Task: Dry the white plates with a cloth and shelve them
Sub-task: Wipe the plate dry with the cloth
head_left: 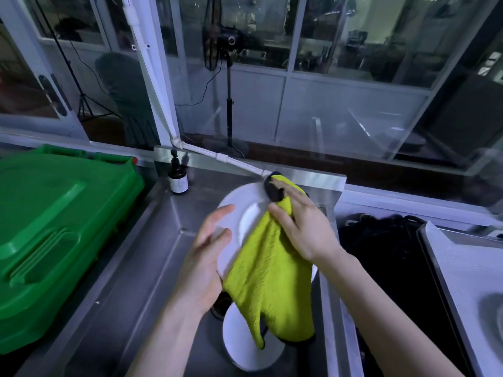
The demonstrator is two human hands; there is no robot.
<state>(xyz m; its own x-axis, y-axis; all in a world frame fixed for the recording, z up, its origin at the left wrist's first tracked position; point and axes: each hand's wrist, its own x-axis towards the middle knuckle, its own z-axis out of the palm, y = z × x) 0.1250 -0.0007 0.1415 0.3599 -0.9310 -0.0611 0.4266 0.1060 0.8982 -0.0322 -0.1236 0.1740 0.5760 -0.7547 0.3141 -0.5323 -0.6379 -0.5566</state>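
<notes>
Clamping the left rim of the round white ceramic plate (239, 197) with my left hand (206, 257); my right hand (302, 229) bunches the yellow-green terry cloth (269, 281) against its face.

Nothing legible. The brown bottle (177, 176), beyond and left of the left hand's (206, 257) grip on the white plate (239, 197), bears a pale label with print too blurred to read.

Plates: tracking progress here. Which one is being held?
The upper plate, held by the left hand and draped with the yellow cloth; the lower plate lies in the sink.
</notes>
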